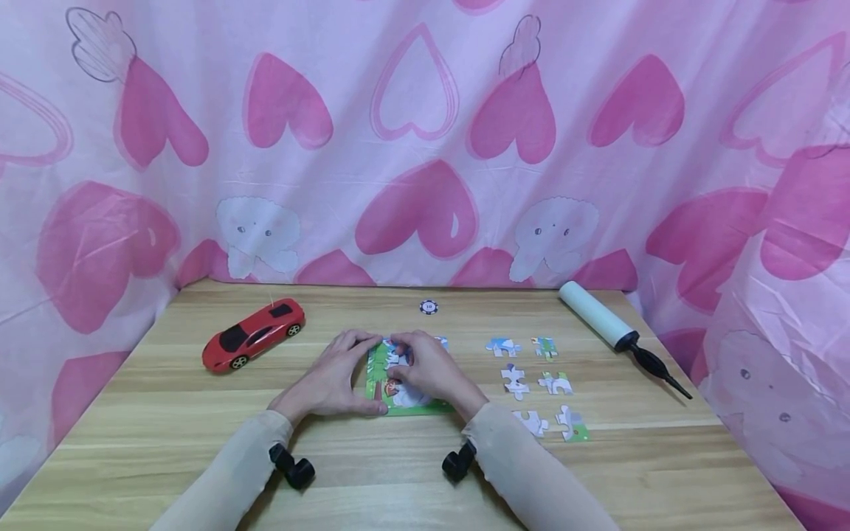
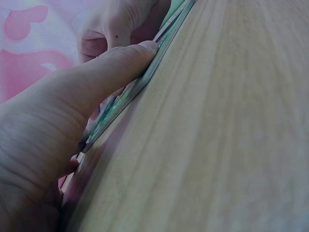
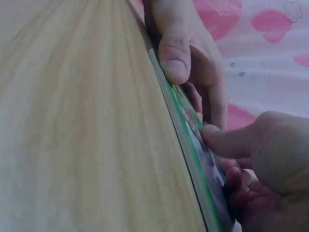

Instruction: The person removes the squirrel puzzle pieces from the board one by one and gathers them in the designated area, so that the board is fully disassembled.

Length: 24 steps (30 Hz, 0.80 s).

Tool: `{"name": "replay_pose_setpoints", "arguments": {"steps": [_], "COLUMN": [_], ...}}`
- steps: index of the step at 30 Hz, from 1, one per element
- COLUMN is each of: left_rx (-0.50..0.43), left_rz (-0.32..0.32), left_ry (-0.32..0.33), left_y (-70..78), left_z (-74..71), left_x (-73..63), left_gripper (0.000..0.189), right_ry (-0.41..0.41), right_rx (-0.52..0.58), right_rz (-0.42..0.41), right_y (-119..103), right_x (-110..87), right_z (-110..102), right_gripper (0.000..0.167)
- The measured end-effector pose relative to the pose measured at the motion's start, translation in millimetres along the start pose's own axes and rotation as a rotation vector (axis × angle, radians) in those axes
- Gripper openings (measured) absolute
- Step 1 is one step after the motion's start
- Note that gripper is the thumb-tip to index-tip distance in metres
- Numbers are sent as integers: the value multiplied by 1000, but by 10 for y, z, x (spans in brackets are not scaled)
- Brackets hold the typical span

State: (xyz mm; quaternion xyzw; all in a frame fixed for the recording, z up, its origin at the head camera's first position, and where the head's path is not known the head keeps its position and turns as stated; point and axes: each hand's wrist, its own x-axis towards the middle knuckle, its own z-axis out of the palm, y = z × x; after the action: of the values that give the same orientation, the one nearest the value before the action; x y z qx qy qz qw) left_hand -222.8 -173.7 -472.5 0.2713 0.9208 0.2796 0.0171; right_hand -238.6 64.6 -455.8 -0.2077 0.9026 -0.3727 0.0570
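Observation:
A jigsaw puzzle board with a green border and a picture of a tree and white shapes lies on the table. My left hand spans its left side, the thumb extended along the near edge and the fingers at the far left corner. Over the board, my right hand has its fingers and thumb curled, pinching a puzzle piece at the surface. That hand largely hides the piece and the board's right part. In the right wrist view, the right thumb touches the board's face.
Several loose puzzle pieces lie right of the board, some beside the right forearm. A red toy car stands at the left. At the back are a poker chip and, farther right, a balloon pump. A pink heart-patterned curtain surrounds the table.

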Motion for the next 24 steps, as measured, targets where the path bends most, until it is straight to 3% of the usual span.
{"name": "replay_pose_setpoints", "arguments": {"steps": [12, 19, 24], "left_rx": [-2, -3, -4], "left_rz": [5, 2, 6], "left_ry": [2, 0, 0], "left_y": [2, 5, 3], "left_z": [-7, -10, -7], "left_x": [-4, -3, -1], "left_gripper": [127, 127, 127], "right_ry": [4, -9, -11], "right_rx": [28, 26, 40], "right_rz": [0, -48, -38], "right_y": [-6, 29, 31], "right_x": [1, 13, 17], "right_z": [-40, -60, -119], "right_gripper": [42, 45, 48]}}
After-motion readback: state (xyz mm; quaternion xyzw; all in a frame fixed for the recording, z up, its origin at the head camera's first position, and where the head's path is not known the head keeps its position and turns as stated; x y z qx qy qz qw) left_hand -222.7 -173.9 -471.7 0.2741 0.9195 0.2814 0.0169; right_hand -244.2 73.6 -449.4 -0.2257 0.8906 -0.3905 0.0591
